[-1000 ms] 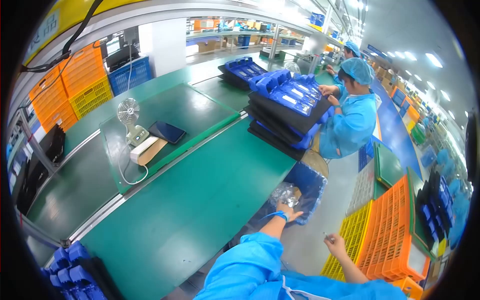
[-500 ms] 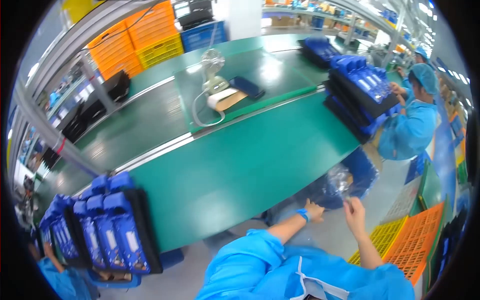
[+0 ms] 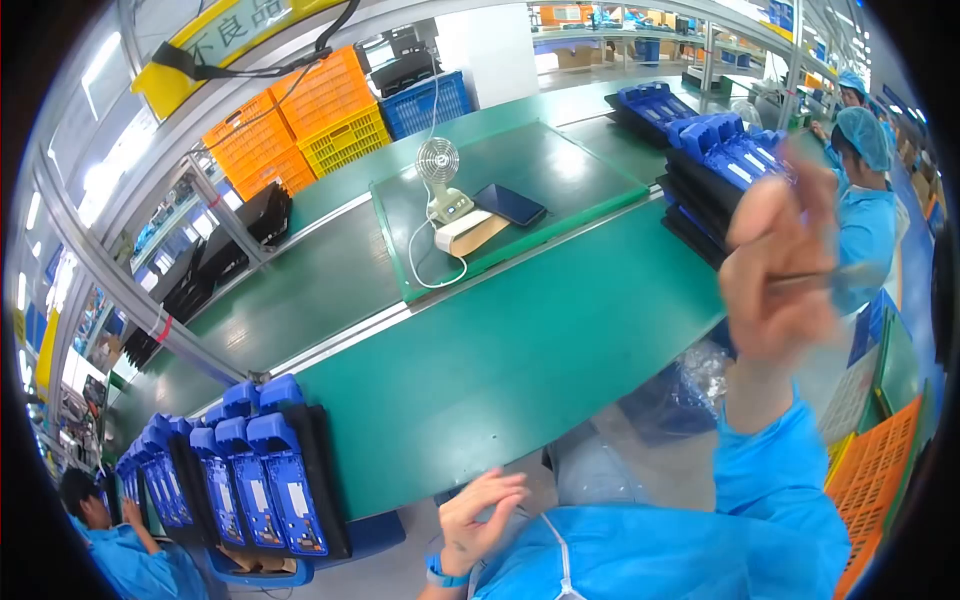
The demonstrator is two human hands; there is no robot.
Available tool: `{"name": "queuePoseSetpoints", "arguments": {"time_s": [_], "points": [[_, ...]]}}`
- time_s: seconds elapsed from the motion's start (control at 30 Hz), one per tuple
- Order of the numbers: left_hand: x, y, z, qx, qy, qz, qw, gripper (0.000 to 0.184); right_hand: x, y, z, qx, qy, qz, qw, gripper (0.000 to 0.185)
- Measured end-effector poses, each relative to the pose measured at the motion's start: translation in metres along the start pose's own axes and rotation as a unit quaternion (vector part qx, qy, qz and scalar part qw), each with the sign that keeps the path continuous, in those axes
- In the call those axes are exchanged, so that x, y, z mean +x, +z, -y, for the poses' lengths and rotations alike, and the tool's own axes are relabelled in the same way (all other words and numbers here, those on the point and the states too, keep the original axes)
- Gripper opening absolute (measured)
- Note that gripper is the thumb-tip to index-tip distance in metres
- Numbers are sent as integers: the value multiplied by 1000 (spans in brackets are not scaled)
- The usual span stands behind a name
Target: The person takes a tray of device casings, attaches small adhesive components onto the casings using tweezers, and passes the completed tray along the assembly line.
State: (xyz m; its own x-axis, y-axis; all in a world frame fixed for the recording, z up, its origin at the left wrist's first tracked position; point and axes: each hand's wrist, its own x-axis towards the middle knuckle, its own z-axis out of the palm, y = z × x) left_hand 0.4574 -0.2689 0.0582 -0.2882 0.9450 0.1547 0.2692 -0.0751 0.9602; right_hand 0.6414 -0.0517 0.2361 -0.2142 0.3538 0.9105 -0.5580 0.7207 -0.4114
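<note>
My left hand [image 3: 482, 515] is near the bench's front edge, fingers apart and partly curled, with nothing in it; a blue band circles the wrist. Raised close to the camera on the right, my right hand [image 3: 780, 270] is smeared by motion. A thin dark item [image 3: 800, 277] shows across its fingers, too blurred to name. Behind that hand stands a stack of black trays with blue parts [image 3: 735, 150]. Black trays with blue parts [image 3: 270, 470] stand at the green bench's [image 3: 520, 350] left end.
On the bench's far side are a small fan [image 3: 438, 163], a dark phone-like device [image 3: 510, 204] and a cardboard piece [image 3: 475, 235]. A bin with clear plastic [image 3: 700, 375] is below the right edge. Co-workers sit at left [image 3: 130, 550] and right [image 3: 865, 220]. Orange crates [image 3: 885, 480] stand lower right.
The view has swung left. My right hand has risen from low beside the bin to close before the camera. My left hand has drawn back from the bin toward my body.
</note>
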Motion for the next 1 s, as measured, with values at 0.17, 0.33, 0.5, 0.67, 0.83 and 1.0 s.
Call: {"name": "queuePoseSetpoints", "arguments": {"time_s": [0.17, 0.33, 0.5, 0.67, 0.83, 1.0], "points": [[14, -2, -3, 101, 187, -144, 966, 22, 38, -7, 14, 85, -79, 51, 992, 41], [7, -4, -11, 152, 155, -171, 961, 14, 54, -9, 18, 133, -100, 73, 983, 37], [6, -35, -30, 157, 143, -254, 944, 12, 67, -15, 28, 165, -126, 85, 974, 35], [35, -68, -160, 213, 368, -421, 802, 32, 75, -22, 42, 182, -145, 100, 967, 32], [84, -57, -266, 360, 643, -387, 554, 42, 81, -26, 55, 213, -151, 119, 958, 29], [84, -73, -299, 491, 649, -343, 470, 23, 82, -30, 65, 231, -160, 141, 949, 27]]}}
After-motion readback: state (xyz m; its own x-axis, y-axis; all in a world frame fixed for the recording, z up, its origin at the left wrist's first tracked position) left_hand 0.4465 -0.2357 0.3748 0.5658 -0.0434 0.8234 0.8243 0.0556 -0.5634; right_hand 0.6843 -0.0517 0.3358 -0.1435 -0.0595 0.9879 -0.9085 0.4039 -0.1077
